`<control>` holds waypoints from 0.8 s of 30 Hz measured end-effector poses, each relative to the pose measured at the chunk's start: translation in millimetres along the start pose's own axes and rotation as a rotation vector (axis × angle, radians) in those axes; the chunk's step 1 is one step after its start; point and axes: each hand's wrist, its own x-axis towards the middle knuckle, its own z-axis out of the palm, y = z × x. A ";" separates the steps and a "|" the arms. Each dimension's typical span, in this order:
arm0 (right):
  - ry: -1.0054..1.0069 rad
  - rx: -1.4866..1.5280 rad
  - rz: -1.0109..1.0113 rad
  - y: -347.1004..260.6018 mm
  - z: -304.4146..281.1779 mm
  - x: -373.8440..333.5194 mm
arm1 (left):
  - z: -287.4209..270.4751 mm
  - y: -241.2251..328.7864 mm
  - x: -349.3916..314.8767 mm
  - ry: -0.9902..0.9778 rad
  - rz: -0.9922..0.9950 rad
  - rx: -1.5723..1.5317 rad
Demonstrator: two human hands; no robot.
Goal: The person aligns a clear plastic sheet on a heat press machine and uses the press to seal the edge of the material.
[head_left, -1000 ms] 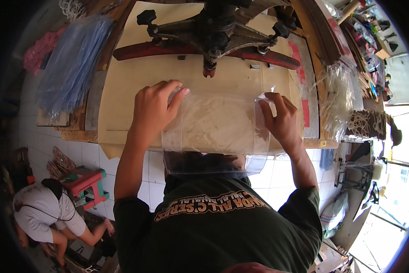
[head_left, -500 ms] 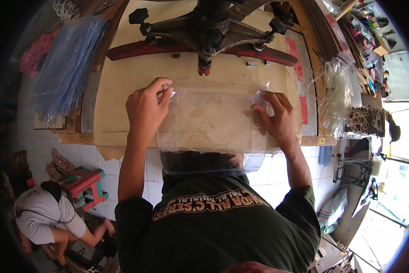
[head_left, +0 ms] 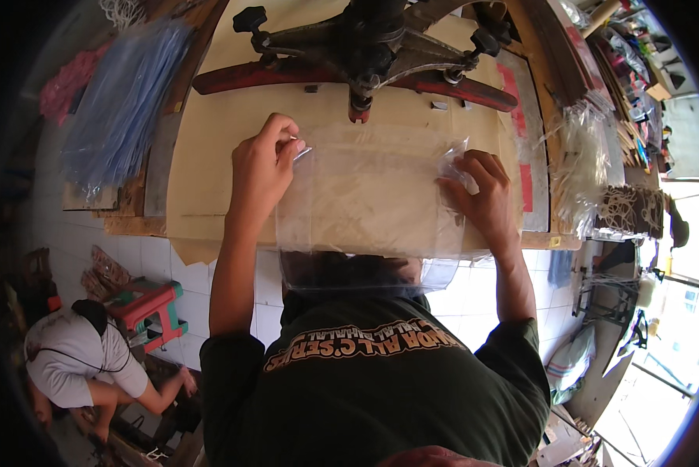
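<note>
Fingers [head_left: 281, 123] on clear, perhaps doubled sheet [head_left: 373, 198]

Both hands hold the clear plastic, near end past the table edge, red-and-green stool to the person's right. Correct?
Wrong side: the head view shows the stool to the person's left. Rest holds: left hand and right hand on the clear plastic, near end past the table edge.

Left forearm [head_left: 240, 261] extends forward, leaning inward; left hand [head_left: 265, 159] has index finger [head_left: 282, 123] arched, its tip close to thumb in pinch grip. Right forearm [head_left: 514, 284] angles inward from elbow; right hand [head_left: 483, 191] faces left, fingers [head_left: 487, 165] curled, thumb opposed. Hands well apart, left farther forward.
</note>
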 end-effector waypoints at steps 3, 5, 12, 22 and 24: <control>0.018 0.018 -0.013 2.0 4.3 -0.5 | 1.4 -7.7 4.8 -0.018 0.025 -0.030; 0.016 0.017 0.003 0.4 4.6 -0.2 | 2.9 -11.1 6.7 -0.011 0.066 -0.042; 0.024 0.022 0.019 -4.9 4.4 1.5 | -5.4 -12.6 6.2 -0.013 0.050 -0.040; 0.032 0.051 0.051 -3.8 5.5 2.0 | -3.0 -20.4 4.7 0.007 -0.040 -0.059; 0.036 0.055 0.061 -4.9 5.7 2.6 | -2.6 -21.8 3.7 0.011 -0.032 -0.067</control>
